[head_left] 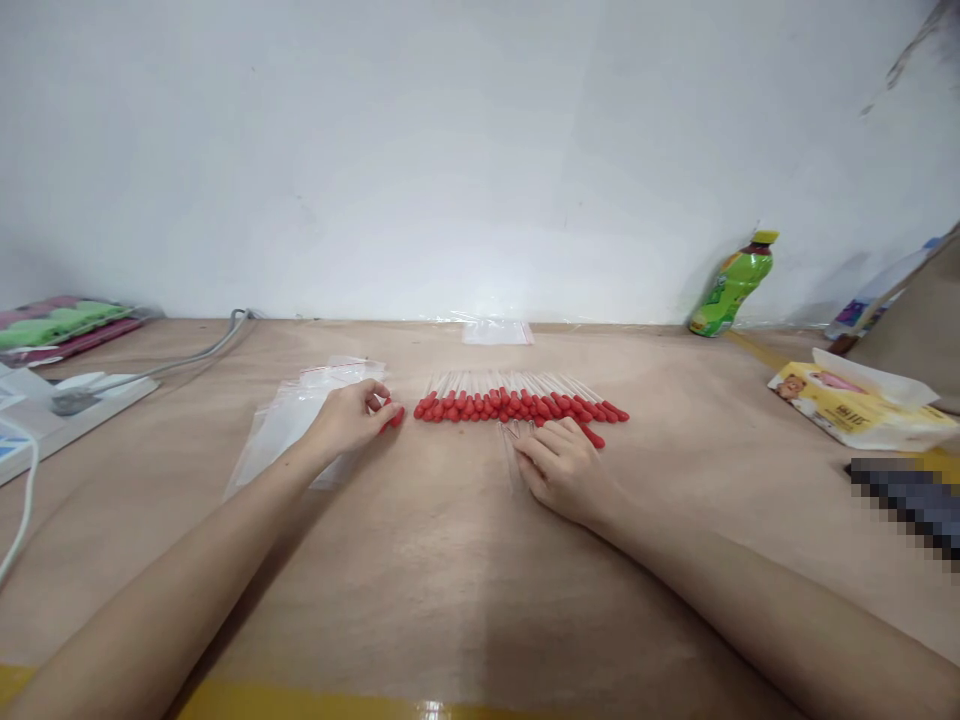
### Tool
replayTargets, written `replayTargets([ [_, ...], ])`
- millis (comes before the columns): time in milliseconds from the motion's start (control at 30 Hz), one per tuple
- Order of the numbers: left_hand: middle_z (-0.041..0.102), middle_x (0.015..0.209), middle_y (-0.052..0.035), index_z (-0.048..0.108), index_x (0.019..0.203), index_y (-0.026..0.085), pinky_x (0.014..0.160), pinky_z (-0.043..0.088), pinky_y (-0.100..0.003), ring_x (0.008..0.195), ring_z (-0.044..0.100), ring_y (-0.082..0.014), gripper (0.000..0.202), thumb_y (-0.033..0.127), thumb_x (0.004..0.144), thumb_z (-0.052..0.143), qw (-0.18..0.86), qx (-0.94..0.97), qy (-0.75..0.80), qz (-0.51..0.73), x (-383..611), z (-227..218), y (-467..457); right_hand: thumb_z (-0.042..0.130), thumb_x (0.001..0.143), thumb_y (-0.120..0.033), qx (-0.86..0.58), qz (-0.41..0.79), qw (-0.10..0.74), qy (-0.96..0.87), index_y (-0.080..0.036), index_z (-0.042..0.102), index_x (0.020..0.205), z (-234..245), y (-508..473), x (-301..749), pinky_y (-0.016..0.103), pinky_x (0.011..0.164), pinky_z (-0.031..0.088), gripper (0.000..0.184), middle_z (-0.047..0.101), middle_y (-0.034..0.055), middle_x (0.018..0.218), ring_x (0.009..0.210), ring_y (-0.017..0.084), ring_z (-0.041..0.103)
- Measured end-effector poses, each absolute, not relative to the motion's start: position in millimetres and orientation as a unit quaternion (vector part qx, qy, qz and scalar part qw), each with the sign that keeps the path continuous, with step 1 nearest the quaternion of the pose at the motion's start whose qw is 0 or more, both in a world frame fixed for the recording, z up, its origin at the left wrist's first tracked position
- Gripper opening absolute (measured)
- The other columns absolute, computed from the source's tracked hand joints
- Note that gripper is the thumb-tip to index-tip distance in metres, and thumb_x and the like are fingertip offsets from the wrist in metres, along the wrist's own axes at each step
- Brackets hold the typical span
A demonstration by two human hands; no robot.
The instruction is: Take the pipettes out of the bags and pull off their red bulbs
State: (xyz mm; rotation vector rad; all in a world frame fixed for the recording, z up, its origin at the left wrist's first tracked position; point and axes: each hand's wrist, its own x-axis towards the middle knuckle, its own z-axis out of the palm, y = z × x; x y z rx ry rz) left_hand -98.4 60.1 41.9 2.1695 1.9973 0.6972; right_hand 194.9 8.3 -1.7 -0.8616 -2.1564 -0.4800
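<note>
Red-bulbed droppers with thin clear stems (517, 404) lie side by side in a long row, stems toward the wall. My left hand (349, 418) is closed at the row's left end, with a few red bulbs (392, 415) at its fingertips; their stems are hidden. Under its wrist lies a spread of clear zip bags (281, 425). My right hand (564, 468) is closed in front of the row, pinching what looks like a clear plastic bag (510, 455), faint against the table. Just behind its knuckles, a red bulb (592, 438) sticks out of the row.
Another clear bag (497, 333) lies by the wall. At right are a green bottle (733, 285), a tissue pack (862, 405) and a dark, blurred-out object (907, 500). A power strip (82, 400) with cables and packaged green items (67, 322) are at left.
</note>
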Motion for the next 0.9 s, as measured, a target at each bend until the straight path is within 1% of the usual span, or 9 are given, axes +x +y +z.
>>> replayTargets([
  [100, 0.06, 0.079, -0.0039, 0.062, 0.085, 0.019, 0.071, 0.042, -0.032, 0.077, 0.055, -0.0196, 0.033, 0.048, 0.075, 0.051, -0.009, 0.74, 0.621, 0.258, -91.7, 37.3, 58.0, 0.045, 0.083, -0.017, -0.346, -0.163, 0.379, -0.843, -0.017, 0.061, 0.069, -3.9, 8.6, 193.0, 0.029, 0.063, 0.033, 0.02, 0.056, 0.0027, 0.061, 0.064, 0.014, 0.047],
  [200, 0.057, 0.079, -0.0043, 0.064, 0.085, 0.019, 0.08, 0.04, -0.034, 0.084, 0.052, -0.0205, 0.03, 0.045, 0.078, 0.05, -0.062, 0.765, 0.572, 0.292, -80.4, 30.3, 55.7, 0.054, 0.08, -0.028, -0.363, -0.112, 0.385, -0.841, -0.017, 0.064, 0.076, -6.4, 8.1, 192.2, 0.029, 0.064, 0.033, 0.015, 0.059, 0.003, 0.067, 0.067, 0.015, 0.05],
  [333, 0.054, 0.075, -0.0034, 0.065, 0.086, 0.02, 0.076, 0.04, -0.034, 0.077, 0.05, -0.0197, 0.029, 0.044, 0.078, 0.051, -0.074, 0.767, 0.566, 0.292, -68.7, 22.3, 56.9, 0.061, 0.073, -0.042, -0.377, -0.105, 0.382, -0.837, -0.018, 0.066, 0.08, -5.4, 5.2, 190.8, 0.03, 0.066, 0.033, 0.025, 0.062, 0.0031, 0.071, 0.069, 0.016, 0.051],
  [467, 0.053, 0.073, -0.0024, 0.065, 0.082, 0.021, 0.073, 0.04, -0.033, 0.075, 0.05, -0.0188, 0.025, 0.042, 0.078, 0.052, -0.072, 0.764, 0.561, 0.311, -64.8, 17.4, 61.5, 0.063, 0.071, -0.048, -0.38, -0.104, 0.382, -0.836, -0.018, 0.067, 0.077, -3.0, 3.3, 189.1, 0.031, 0.066, 0.032, 0.031, 0.062, 0.0031, 0.069, 0.068, 0.016, 0.051],
  [600, 0.052, 0.07, -0.0022, 0.065, 0.079, 0.019, 0.074, 0.04, -0.032, 0.075, 0.05, -0.0184, 0.023, 0.038, 0.079, 0.052, -0.06, 0.746, 0.562, 0.352, -60.9, 12.4, 63.1, 0.061, 0.07, -0.053, -0.381, -0.093, 0.38, -0.838, -0.018, 0.066, 0.08, -3.5, 3.3, 188.7, 0.032, 0.068, 0.033, 0.037, 0.062, 0.0037, 0.071, 0.07, 0.016, 0.053],
  [700, 0.051, 0.069, -0.0021, 0.064, 0.076, 0.017, 0.075, 0.041, -0.033, 0.075, 0.05, -0.018, 0.022, 0.036, 0.079, 0.053, -0.061, 0.707, 0.573, 0.41, -57.1, 10.2, 59.3, 0.062, 0.07, -0.052, -0.378, -0.083, 0.383, -0.839, -0.018, 0.066, 0.083, -4.6, 3.0, 189.8, 0.032, 0.069, 0.034, 0.036, 0.062, 0.0036, 0.074, 0.07, 0.016, 0.053],
  [800, 0.053, 0.075, -0.0025, 0.063, 0.08, 0.018, 0.078, 0.042, -0.034, 0.08, 0.051, -0.0177, 0.019, 0.034, 0.08, 0.053, -0.071, 0.681, 0.554, 0.474, -55.0, 10.7, 49.9, 0.06, 0.074, -0.044, -0.383, -0.079, 0.414, -0.822, -0.018, 0.064, 0.088, -4.9, 2.5, 193.4, 0.032, 0.068, 0.036, 0.029, 0.06, 0.0043, 0.078, 0.073, 0.016, 0.054],
  [867, 0.055, 0.081, -0.0031, 0.063, 0.083, 0.019, 0.08, 0.042, -0.034, 0.083, 0.051, -0.0173, 0.017, 0.032, 0.08, 0.054, -0.056, 0.71, 0.51, 0.482, -54.4, 11.8, 41.2, 0.057, 0.077, -0.038, -0.394, -0.091, 0.447, -0.798, -0.018, 0.061, 0.099, -4.0, 2.6, 198.1, 0.033, 0.072, 0.039, 0.03, 0.059, 0.0072, 0.088, 0.081, 0.019, 0.054],
  [900, 0.056, 0.083, -0.0033, 0.062, 0.085, 0.019, 0.08, 0.041, -0.034, 0.083, 0.051, -0.017, 0.015, 0.031, 0.08, 0.054, -0.04, 0.737, 0.482, 0.472, -54.0, 12.4, 36.5, 0.057, 0.077, -0.036, -0.396, -0.103, 0.465, -0.785, -0.018, 0.058, 0.106, -3.2, 2.9, 201.1, 0.035, 0.075, 0.041, 0.034, 0.058, 0.0094, 0.095, 0.087, 0.021, 0.054],
])
